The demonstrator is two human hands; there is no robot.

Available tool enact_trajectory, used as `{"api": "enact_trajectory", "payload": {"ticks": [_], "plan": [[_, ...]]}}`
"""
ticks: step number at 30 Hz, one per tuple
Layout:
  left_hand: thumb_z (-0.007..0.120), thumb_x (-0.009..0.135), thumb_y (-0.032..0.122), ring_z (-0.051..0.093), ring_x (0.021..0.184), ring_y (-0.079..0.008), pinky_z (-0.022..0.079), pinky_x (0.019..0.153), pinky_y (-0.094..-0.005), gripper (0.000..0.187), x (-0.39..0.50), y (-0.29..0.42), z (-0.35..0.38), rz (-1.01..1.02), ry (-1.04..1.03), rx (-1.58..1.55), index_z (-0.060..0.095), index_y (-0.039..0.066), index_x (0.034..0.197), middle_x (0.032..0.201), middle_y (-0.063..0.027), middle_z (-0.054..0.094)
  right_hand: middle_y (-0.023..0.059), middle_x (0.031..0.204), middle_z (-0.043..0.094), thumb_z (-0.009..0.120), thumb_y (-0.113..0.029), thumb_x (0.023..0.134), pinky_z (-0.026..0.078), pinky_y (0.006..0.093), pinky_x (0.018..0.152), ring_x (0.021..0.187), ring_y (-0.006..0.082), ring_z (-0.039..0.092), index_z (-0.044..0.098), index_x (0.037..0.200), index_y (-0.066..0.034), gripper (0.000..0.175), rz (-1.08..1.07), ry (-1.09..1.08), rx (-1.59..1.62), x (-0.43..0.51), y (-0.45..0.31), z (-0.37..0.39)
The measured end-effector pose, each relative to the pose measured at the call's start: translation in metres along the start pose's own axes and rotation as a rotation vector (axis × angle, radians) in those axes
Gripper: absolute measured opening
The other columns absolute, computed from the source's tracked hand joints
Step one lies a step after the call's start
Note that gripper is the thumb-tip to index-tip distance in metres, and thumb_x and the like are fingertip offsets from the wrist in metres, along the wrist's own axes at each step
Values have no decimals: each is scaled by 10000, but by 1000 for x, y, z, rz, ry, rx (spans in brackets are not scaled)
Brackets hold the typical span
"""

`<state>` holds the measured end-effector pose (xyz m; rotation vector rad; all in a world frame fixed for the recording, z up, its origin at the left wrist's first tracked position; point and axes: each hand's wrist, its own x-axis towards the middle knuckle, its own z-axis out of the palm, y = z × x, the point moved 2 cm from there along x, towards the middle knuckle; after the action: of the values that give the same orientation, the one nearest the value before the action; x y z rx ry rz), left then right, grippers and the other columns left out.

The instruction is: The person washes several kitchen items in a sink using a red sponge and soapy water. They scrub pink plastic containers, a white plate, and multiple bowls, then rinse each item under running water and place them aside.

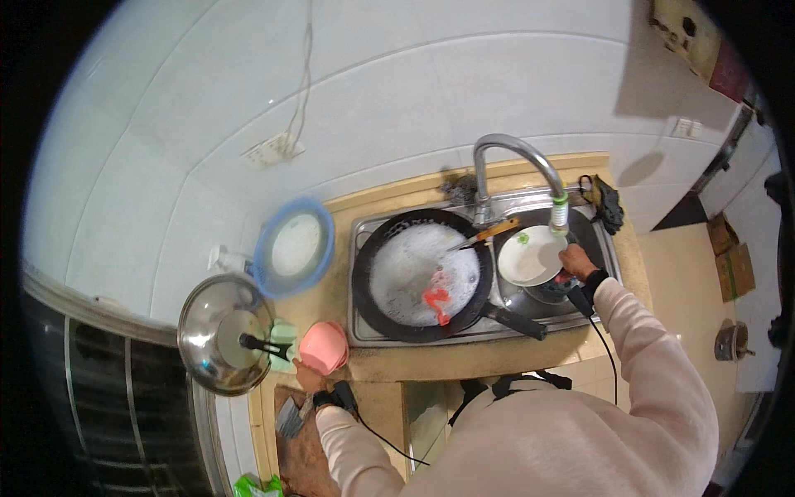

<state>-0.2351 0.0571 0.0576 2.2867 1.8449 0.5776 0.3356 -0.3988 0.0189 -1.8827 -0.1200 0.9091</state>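
Observation:
My right hand (579,263) holds the rim of a white bowl (531,258) with a green pattern, under the faucet (559,214) over the right sink basin. My left hand (308,376) is at the lower left of stacked pink plastic bowls (323,348), beside a pale green item (284,338); whether its fingers grip anything is not clear. A black wok (422,335) full of suds sits over the left basin, with a red cloth or net (436,298) in it. A wooden-handled utensil (497,230) lies across the wok's right rim.
A blue basket (258,267) with a white dish stands at the back left. A steel wok lid (217,301) overhangs the counter's left edge. The wok handle (515,321) juts right over the sink's front. A cleaver blade (290,417) lies on a cutting board (304,456) at lower left.

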Motion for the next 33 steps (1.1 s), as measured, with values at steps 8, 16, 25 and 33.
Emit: {"api": "enact_trajectory", "payload": {"ticks": [8,16,25,33], "plan": [[535,857,181,597,867,-364,475,721,-442,292,6,84,1,333,171,213,494,32,1104,1022,-213,594,233,707,626,414,-82,874,506,281,397,515,229,626,510,923,195,298,133,-323,271,-75,-32,7],[443,941,392,665,757,-290,564,530,-337,486,-78,283,16,-83,-1161,-1281,437,-33,1176,1052,-210,597,229,804,642,439,-119,904,562,267,489,572,223,644,467,1064,162,324,218,-522,458,-94,-77,104],[459,816,77,647,830,-340,603,551,-374,479,-45,254,31,-355,-1087,-1230,349,-84,1253,1070,-242,564,198,760,625,445,-240,930,527,358,466,531,272,617,574,894,118,382,-19,-562,-50,-51,-89,246],[455,828,91,615,861,-408,514,648,-454,389,-10,203,69,85,-486,-466,373,-76,1169,954,-320,582,176,1427,238,534,-254,849,349,603,927,1232,439,331,483,1234,-196,392,-789,-346,-1275,-28,-46,328]]}}
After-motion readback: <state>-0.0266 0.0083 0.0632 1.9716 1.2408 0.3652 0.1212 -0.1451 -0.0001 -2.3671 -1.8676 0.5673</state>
